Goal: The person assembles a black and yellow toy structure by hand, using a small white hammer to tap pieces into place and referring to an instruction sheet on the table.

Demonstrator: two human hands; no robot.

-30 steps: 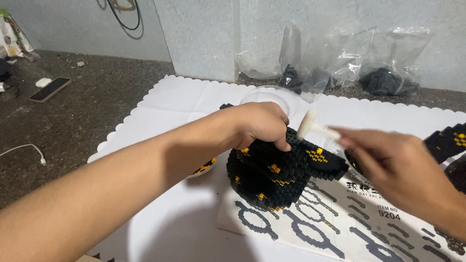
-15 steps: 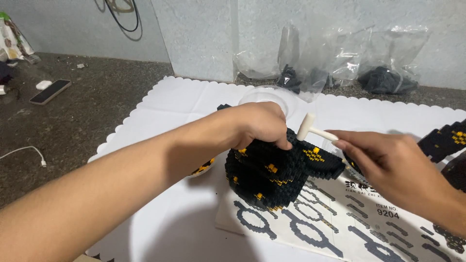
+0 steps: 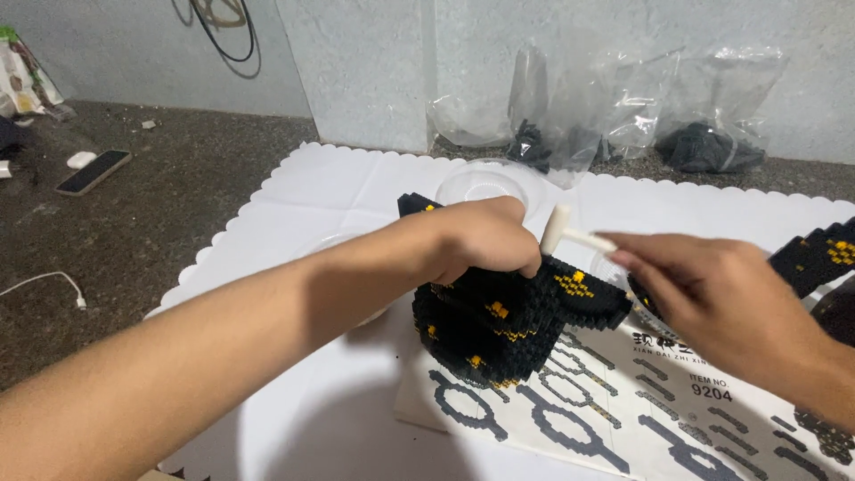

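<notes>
A black model built of small bricks with yellow spots [image 3: 499, 331] stands on a printed instruction sheet [image 3: 623, 410]. My left hand [image 3: 476, 239] rests on top of the model and grips it. My right hand [image 3: 712, 298] holds a small white hammer-shaped tool [image 3: 563, 233], its head just beside my left fingers above the model's upper edge.
A white scalloped mat [image 3: 294, 214] covers the dark floor. A clear round lid [image 3: 490, 183] lies behind the model. Plastic bags with black bricks [image 3: 704, 142] lean on the wall. Another black and yellow piece [image 3: 815, 254] sits at right. A phone [image 3: 92, 171] and cable [image 3: 44, 283] lie at left.
My right hand has shifted slightly with the white tool, which stays close to my left fingers. My left hand keeps its grip on the model.
</notes>
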